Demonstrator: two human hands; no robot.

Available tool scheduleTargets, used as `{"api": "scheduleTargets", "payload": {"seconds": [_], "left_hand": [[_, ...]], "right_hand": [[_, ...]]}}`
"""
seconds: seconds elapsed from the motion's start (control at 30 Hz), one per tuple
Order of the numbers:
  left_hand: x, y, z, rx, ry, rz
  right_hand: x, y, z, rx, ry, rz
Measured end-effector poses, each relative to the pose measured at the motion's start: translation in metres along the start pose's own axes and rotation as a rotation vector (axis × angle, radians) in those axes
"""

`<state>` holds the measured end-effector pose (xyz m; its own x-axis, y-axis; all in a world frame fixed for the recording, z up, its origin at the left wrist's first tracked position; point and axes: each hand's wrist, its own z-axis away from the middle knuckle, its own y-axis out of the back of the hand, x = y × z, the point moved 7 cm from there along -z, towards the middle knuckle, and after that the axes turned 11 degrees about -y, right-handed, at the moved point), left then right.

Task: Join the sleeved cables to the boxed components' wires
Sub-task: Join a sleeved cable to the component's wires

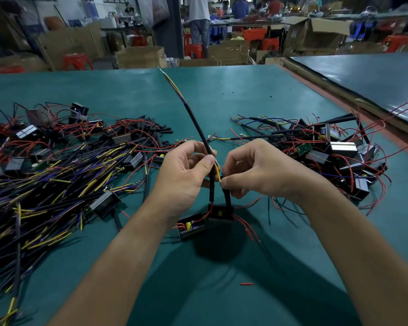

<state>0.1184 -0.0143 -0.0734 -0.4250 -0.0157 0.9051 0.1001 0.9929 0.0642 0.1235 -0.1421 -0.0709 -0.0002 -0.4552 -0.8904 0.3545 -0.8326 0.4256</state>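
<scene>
My left hand (186, 175) grips a long black sleeved cable (197, 128) that rises away over the green table (245, 95), yellow and blue wire ends showing at its far tip. A yellow wire (217, 172) from the cable's near end runs across to my right hand (252, 170), which pinches it together with a short black sleeved lead (227, 198). That lead hangs down to a small black boxed component (220, 214) with red wires. A second boxed component (191, 226) lies just left of it.
A big heap of sleeved cables (52, 175) and boxed parts covers the left of the table. Another heap of boxed components with red wires (335, 154) lies on the right. A red sleeve scrap (246, 284) lies near me. Cartons, stools and people fill the background.
</scene>
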Motion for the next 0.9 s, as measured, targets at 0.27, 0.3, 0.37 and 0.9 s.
{"api": "scheduleTargets", "payload": {"seconds": [0.27,0.3,0.37,0.9], "left_hand": [[-0.004,-0.001,-0.001,-0.017,0.017,0.022],[-0.003,-0.002,-0.001,-0.023,0.009,0.023],[-0.001,-0.002,0.0,-0.026,-0.018,0.018],[0.006,0.0,-0.003,-0.014,-0.146,-0.108]], "right_hand": [[0.004,0.005,-0.002,0.018,-0.029,-0.013],[0.005,0.005,-0.002,0.016,-0.033,-0.013],[0.005,0.004,-0.002,0.01,-0.039,-0.003],[0.005,0.003,0.001,0.017,-0.092,-0.002]]}}
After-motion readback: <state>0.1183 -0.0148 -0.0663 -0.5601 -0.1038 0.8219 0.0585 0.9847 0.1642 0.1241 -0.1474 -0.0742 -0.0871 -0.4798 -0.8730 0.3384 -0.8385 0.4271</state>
